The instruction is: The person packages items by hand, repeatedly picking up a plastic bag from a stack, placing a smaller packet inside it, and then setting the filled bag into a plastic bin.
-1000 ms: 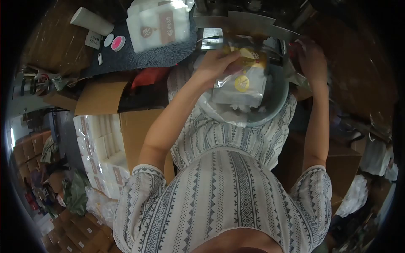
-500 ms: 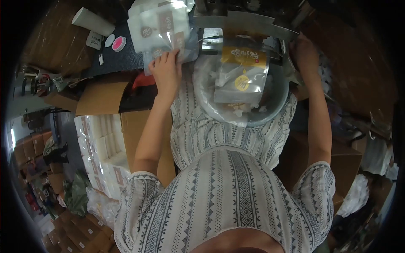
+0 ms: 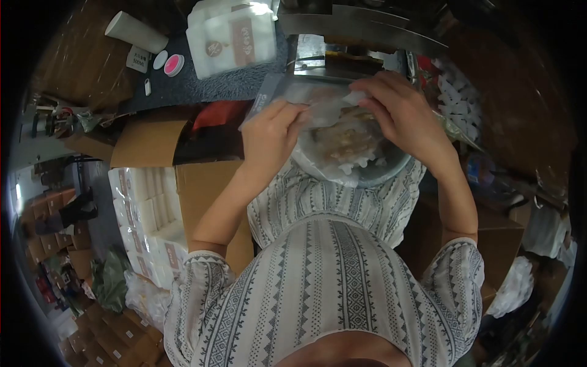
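My left hand point(image 3: 266, 137) is closed on one side of a translucent plastic pouch point(image 3: 321, 107). At the pouch's other side, the fingers of my right hand point(image 3: 406, 119) pinch its edge. Held between both hands, the pouch is above a basin point(image 3: 397, 174) that rests at my lap. Inside the basin lie a clear plastic liner and small white pieces, partly hidden by the pouch and my hands. Just beyond my hands stands a metal machine point(image 3: 367, 24) with a flat plate across its front.
Printed white pouches point(image 3: 231, 46) lie stacked on a dark fuzzy mat at the upper left, near a white cup point(image 3: 136, 32) and a pink round container point(image 3: 173, 65). An open cardboard box point(image 3: 211, 196) with packed pouches point(image 3: 150, 214) stands left; small white pieces point(image 3: 457, 101) are at right.
My left hand has drawn a pouch off the stack, toward the basin. My right hand has come inward from the machine's right side to the pouch. The yellow-labelled pouch no longer hangs over the basin.
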Action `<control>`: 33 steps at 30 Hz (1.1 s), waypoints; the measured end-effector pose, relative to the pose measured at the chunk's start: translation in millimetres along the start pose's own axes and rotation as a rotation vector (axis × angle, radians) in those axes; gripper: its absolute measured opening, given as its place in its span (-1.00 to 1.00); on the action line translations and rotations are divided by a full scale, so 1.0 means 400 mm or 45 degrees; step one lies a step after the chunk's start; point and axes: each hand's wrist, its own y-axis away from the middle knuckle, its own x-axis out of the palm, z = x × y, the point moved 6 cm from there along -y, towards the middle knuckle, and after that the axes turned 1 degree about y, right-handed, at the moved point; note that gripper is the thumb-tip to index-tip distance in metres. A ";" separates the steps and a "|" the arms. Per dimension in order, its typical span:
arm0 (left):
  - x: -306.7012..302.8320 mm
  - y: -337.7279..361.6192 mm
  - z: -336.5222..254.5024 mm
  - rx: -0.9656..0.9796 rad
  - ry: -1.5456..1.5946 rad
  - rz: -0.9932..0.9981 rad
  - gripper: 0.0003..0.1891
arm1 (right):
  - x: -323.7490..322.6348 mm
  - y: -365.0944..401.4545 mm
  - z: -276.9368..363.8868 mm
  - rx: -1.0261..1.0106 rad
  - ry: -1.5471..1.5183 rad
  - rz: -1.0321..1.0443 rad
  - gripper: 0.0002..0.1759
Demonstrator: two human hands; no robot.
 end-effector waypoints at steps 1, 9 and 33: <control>0.022 0.001 -0.006 0.013 0.088 0.113 -0.92 | 0.008 0.001 -0.004 -0.013 -0.087 0.023 -0.77; 0.263 -0.074 0.078 -0.751 1.093 0.510 -0.79 | -0.050 0.050 -0.155 0.503 -0.157 -0.072 -0.65; -0.007 0.002 0.221 -0.195 -0.271 -0.057 -0.82 | -0.106 0.120 -0.260 0.808 0.187 0.025 -0.71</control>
